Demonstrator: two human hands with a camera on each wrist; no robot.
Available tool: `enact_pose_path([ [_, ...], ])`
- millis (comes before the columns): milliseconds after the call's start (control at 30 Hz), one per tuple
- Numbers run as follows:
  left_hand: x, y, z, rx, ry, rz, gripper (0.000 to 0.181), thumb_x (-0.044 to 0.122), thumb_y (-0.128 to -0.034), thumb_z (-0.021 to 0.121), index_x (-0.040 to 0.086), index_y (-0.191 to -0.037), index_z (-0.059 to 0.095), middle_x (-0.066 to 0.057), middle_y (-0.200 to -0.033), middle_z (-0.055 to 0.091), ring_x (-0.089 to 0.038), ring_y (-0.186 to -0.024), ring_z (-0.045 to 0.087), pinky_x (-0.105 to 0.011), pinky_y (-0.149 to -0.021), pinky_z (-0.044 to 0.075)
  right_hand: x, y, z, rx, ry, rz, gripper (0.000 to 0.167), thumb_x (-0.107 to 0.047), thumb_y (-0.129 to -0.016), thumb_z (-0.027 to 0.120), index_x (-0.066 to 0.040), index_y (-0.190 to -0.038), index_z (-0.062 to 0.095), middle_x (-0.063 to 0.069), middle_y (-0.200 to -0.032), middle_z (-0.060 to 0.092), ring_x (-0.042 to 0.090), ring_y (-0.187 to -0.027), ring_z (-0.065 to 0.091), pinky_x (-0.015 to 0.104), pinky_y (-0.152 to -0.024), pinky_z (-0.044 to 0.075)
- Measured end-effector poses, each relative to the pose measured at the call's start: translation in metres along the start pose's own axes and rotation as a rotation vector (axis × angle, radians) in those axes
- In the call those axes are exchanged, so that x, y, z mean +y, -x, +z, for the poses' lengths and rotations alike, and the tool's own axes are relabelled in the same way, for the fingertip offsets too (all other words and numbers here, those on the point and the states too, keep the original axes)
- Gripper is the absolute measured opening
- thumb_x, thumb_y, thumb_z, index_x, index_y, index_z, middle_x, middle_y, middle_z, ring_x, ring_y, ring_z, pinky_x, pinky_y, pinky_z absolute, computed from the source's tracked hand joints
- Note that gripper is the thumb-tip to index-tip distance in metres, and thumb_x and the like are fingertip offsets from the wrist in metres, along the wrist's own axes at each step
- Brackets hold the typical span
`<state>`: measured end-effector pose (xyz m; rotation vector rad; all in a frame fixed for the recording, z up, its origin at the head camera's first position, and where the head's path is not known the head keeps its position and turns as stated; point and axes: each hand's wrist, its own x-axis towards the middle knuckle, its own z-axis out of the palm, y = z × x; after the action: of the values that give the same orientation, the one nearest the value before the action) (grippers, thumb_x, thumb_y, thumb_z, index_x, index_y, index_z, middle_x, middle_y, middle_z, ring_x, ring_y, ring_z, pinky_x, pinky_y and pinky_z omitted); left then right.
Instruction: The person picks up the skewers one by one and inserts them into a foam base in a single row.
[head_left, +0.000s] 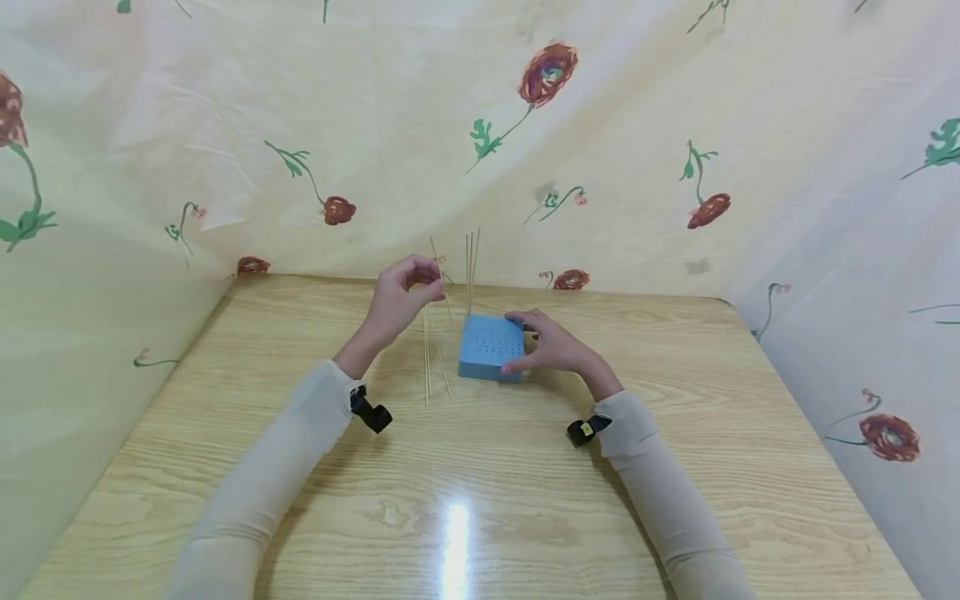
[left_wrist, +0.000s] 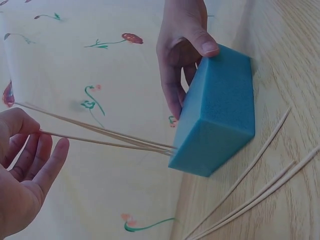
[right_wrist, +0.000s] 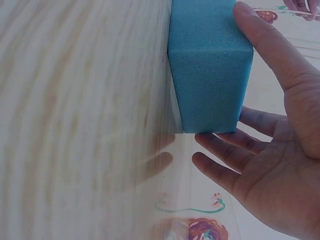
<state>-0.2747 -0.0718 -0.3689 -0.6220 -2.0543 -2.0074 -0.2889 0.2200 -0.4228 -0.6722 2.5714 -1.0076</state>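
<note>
A blue block (head_left: 490, 368) with rows of small holes in its top sits on the table. My right hand (head_left: 553, 342) grips its right side, thumb (right_wrist: 267, 45) at the near edge and fingers at the far edge. Several thin wooden sticks (head_left: 469, 271) stand up from the block's far left corner. Left of them, my left hand (head_left: 397, 302) pinches another thin stick (left_wrist: 100, 141) between thumb and fingertips. Its lower end reaches the block's left corner; whether it sits in a hole I cannot tell. More loose sticks (head_left: 427, 367) lie on the table beside the block.
The light wood-grain table (head_left: 465, 467) meets a flower-printed cloth (head_left: 420, 125) behind it and at both sides. A small black camera (head_left: 372, 412) is worn on the left wrist, another camera (head_left: 587, 430) on the right. A bright glare marks the tabletop in front.
</note>
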Motion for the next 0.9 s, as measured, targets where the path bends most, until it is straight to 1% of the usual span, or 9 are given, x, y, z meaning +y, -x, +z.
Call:
enact_pose_path([
  [133,0.002,-0.001,0.002,0.012,0.009,0.014,0.016,-0.009,-0.0934,0.065,-0.017,-0.107,0.061,-0.023,-0.100,0.064,-0.010,-0.085,0.063,-0.021,-0.075,0.061,0.000,0.000,0.000,0.000,-0.005,0.002,0.099,-0.032,-0.077,0.091,-0.011,-0.158,0.036,0.020,-0.154,0.038,0.044,-0.144,0.040,0.061,-0.118,0.036],
  [367,0.002,-0.002,0.005,0.031,0.017,0.017,0.017,-0.010,-0.0925,0.065,-0.018,-0.107,0.060,-0.019,-0.099,0.064,-0.010,-0.084,0.063,-0.020,-0.074,0.061,0.000,0.000,0.000,0.003,-0.002,0.004,0.100,-0.033,-0.077,0.091,-0.011,-0.158,0.036,0.020,-0.154,0.038,0.044,-0.143,0.040,0.061,-0.117,0.036],
  [600,-0.001,-0.003,0.007,0.029,0.011,0.020,0.017,-0.007,-0.0936,0.066,-0.016,-0.107,0.061,-0.022,-0.101,0.063,-0.010,-0.085,0.063,-0.021,-0.076,0.061,-0.001,0.000,0.000,0.004,-0.007,0.002,0.100,-0.032,-0.077,0.091,-0.010,-0.157,0.036,0.021,-0.154,0.038,0.044,-0.143,0.040,0.061,-0.117,0.036],
  [833,-0.004,-0.004,0.011,0.016,0.012,0.018,0.018,-0.006,-0.0936,0.067,-0.016,-0.107,0.062,-0.022,-0.101,0.064,-0.010,-0.085,0.063,-0.022,-0.077,0.061,-0.001,0.000,-0.001,0.003,-0.008,0.001,0.099,-0.032,-0.077,0.091,-0.011,-0.157,0.037,0.020,-0.154,0.038,0.043,-0.143,0.041,0.061,-0.117,0.037],
  [900,-0.005,-0.004,0.012,0.010,0.014,0.019,0.019,-0.005,-0.0935,0.067,-0.017,-0.107,0.061,-0.025,-0.103,0.063,-0.010,-0.086,0.063,-0.022,-0.077,0.061,-0.001,0.000,-0.001,0.003,-0.009,0.000,0.099,-0.033,-0.077,0.091,-0.010,-0.157,0.037,0.020,-0.154,0.039,0.044,-0.142,0.041,0.061,-0.117,0.037],
])
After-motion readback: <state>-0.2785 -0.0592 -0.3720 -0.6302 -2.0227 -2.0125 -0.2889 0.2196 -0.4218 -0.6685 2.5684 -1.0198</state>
